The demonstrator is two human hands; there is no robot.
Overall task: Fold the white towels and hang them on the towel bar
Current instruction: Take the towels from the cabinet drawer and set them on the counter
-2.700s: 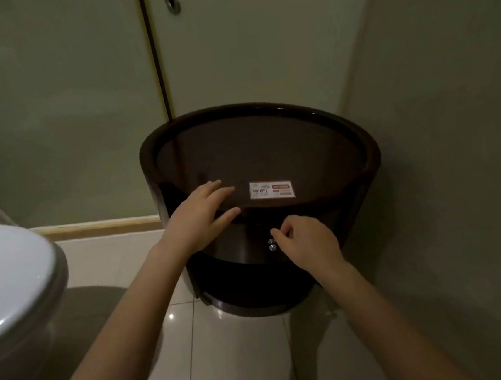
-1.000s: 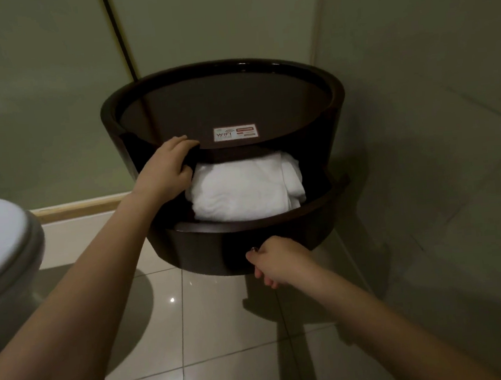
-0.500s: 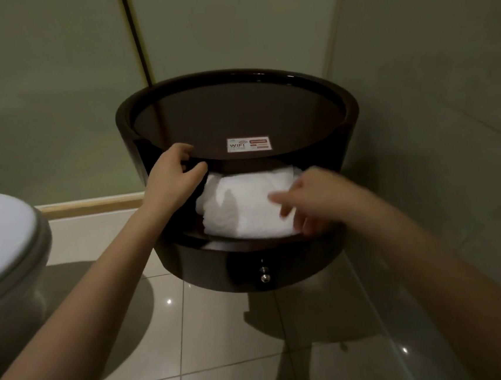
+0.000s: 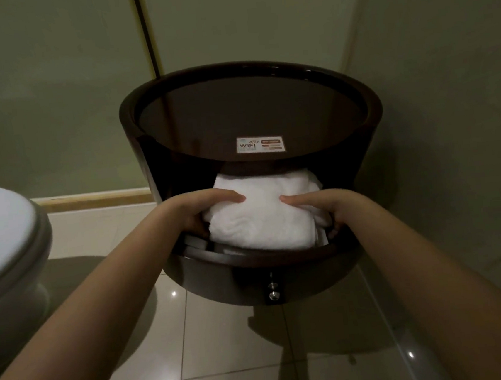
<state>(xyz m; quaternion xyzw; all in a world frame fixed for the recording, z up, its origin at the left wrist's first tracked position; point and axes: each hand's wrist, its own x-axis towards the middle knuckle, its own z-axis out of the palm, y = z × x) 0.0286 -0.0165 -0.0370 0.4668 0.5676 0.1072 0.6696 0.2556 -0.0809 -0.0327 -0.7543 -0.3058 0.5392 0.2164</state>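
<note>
Drawer (image 4: 250, 269): open, in front of cabinet (image 4: 251, 113); holds folded white towels (image 4: 261, 219), top bundle over flatter white pieces.
Left hand (image 4: 190, 214): grasps bundle's left side, thumb on top.
Right hand (image 4: 327, 207): grasps bundle's right side, thumb on top.
Cabinet top: one sticker (image 4: 259, 144).
Room: glossy tiled floor (image 4: 227, 345); toilet (image 4: 3, 238) at left.
Count: two hands, one drawer; number of towels cannot be told.

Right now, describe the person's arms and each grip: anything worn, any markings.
The left forearm and right forearm are bare to the frame edge: no sleeves, watch or bracelet. The left grip and right grip are ungloved bare hands; no rings or markings show on the visible fingers.
</note>
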